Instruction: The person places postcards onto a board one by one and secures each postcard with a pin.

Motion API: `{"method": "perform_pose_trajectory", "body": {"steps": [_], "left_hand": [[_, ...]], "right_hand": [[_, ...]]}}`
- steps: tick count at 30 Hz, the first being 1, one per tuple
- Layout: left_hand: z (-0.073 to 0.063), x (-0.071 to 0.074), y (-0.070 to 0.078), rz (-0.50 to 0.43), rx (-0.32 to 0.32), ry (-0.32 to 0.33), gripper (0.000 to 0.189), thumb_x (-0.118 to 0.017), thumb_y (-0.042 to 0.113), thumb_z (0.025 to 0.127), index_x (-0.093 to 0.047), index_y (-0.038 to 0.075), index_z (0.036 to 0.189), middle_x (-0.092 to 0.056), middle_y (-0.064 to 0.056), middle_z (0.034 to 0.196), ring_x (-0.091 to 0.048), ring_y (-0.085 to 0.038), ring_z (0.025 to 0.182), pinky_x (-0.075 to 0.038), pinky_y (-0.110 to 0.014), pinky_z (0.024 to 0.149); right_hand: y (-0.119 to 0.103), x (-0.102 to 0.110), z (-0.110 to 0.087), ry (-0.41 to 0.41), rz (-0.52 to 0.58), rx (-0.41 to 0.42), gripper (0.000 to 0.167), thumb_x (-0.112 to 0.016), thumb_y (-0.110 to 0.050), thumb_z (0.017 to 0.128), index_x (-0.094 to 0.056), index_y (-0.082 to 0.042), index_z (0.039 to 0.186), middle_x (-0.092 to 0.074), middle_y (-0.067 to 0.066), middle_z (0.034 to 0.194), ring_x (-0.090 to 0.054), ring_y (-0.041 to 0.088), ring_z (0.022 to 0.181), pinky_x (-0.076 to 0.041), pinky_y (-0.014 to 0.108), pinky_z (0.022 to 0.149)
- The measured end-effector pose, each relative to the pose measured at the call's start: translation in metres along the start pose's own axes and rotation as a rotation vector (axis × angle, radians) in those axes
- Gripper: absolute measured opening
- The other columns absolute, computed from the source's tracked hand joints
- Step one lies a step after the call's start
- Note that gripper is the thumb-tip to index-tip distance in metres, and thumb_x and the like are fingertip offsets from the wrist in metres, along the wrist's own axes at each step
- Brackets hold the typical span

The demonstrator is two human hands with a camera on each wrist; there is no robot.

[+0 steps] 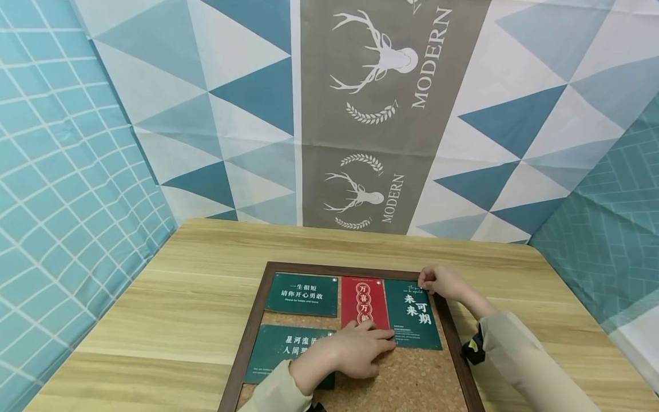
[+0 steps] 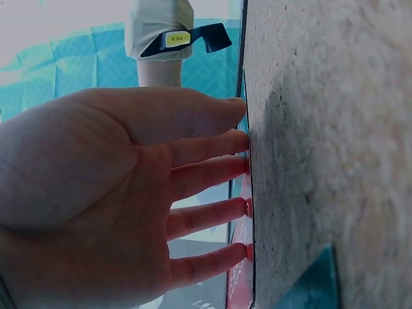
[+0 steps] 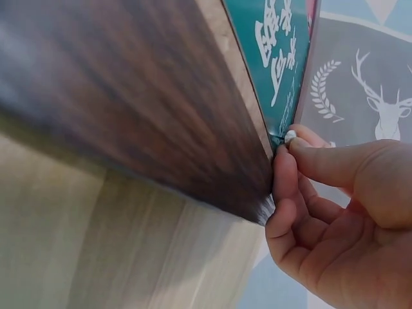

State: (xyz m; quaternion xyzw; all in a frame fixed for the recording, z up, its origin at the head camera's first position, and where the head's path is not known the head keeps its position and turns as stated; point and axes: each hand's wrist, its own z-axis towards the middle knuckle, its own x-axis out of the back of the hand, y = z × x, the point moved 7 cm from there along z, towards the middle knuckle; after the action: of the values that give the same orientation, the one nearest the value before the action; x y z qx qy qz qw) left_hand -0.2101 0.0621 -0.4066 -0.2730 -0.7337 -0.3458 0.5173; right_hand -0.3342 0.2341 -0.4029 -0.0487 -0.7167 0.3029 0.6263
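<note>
A framed cork board (image 1: 412,380) lies on the table with cards on it. At its top right corner, my right hand (image 1: 444,282) pinches a small white push pin (image 3: 290,135) between thumb and forefinger, right at the corner of a tall green card (image 1: 414,329) with white characters. My left hand (image 1: 357,350) rests with spread fingers, its fingertips touching the lower part of the red card (image 1: 362,286) and the edge of the tall green card. In the left wrist view the fingertips (image 2: 238,207) press against the cards, with nothing gripped in the palm.
Two more green cards sit on the board's left side, an upper one (image 1: 302,294) and a lower one (image 1: 268,349), the latter partly covered by my left forearm. A dark brown wooden frame (image 1: 242,366) borders the cork. Patterned cloth (image 1: 247,114) hangs behind the wooden table (image 1: 154,332).
</note>
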Motion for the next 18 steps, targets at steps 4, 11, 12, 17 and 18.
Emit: {"method": "perform_pose_trajectory", "body": {"steps": [4, 11, 12, 17, 18], "left_hand": [[-0.0003, 0.0009, 0.0005, -0.001, -0.003, 0.004, 0.051, -0.061, 0.029, 0.084, -0.046, 0.030, 0.133, -0.036, 0.015, 0.141, -0.034, -0.013, 0.126, -0.034, -0.041, 0.098], [-0.0001, 0.0001, 0.0014, 0.010, -0.008, 0.006, 0.050, -0.061, 0.029, 0.085, -0.046, 0.029, 0.132, -0.037, 0.015, 0.141, -0.035, -0.012, 0.125, -0.034, -0.040, 0.099], [0.0001, -0.0001, 0.0016, 0.013, -0.009, 0.006, 0.050, -0.061, 0.029, 0.085, -0.046, 0.029, 0.132, -0.037, 0.015, 0.141, -0.035, -0.012, 0.125, -0.034, -0.040, 0.099], [0.0002, -0.0002, 0.0014, 0.020, -0.009, 0.008, 0.050, -0.060, 0.029, 0.085, -0.046, 0.029, 0.132, -0.036, 0.015, 0.141, -0.035, -0.013, 0.126, -0.034, -0.040, 0.098], [-0.0001, -0.0002, 0.0014, 0.020, -0.008, 0.008, 0.050, -0.060, 0.029, 0.084, -0.046, 0.029, 0.133, -0.036, 0.014, 0.141, -0.035, -0.013, 0.126, -0.033, -0.040, 0.099]], "right_hand": [[0.0016, 0.0005, 0.0003, -0.021, 0.038, -0.036, 0.013, -0.052, 0.002, 0.088, -0.060, -0.003, 0.080, -0.060, 0.006, 0.074, -0.053, 0.016, 0.062, -0.042, 0.029, 0.056], [0.0060, -0.0001, 0.0018, -0.014, 0.099, -0.077, 0.005, -0.054, 0.001, 0.087, -0.057, 0.002, 0.083, -0.058, 0.008, 0.073, -0.055, 0.016, 0.061, -0.046, 0.031, 0.058], [0.0066, 0.0000, 0.0020, -0.011, 0.103, -0.084, 0.005, -0.054, 0.001, 0.087, -0.056, 0.002, 0.083, -0.058, 0.009, 0.073, -0.055, 0.016, 0.061, -0.047, 0.031, 0.058], [0.0065, 0.0001, 0.0041, -0.013, 0.107, -0.104, 0.007, -0.053, 0.002, 0.087, -0.057, 0.002, 0.081, -0.057, 0.009, 0.072, -0.053, 0.017, 0.061, -0.045, 0.032, 0.059], [0.0066, -0.0001, 0.0047, -0.010, 0.105, -0.111, 0.008, -0.053, 0.002, 0.087, -0.057, 0.002, 0.080, -0.057, 0.008, 0.072, -0.053, 0.016, 0.060, -0.045, 0.031, 0.058]]}}
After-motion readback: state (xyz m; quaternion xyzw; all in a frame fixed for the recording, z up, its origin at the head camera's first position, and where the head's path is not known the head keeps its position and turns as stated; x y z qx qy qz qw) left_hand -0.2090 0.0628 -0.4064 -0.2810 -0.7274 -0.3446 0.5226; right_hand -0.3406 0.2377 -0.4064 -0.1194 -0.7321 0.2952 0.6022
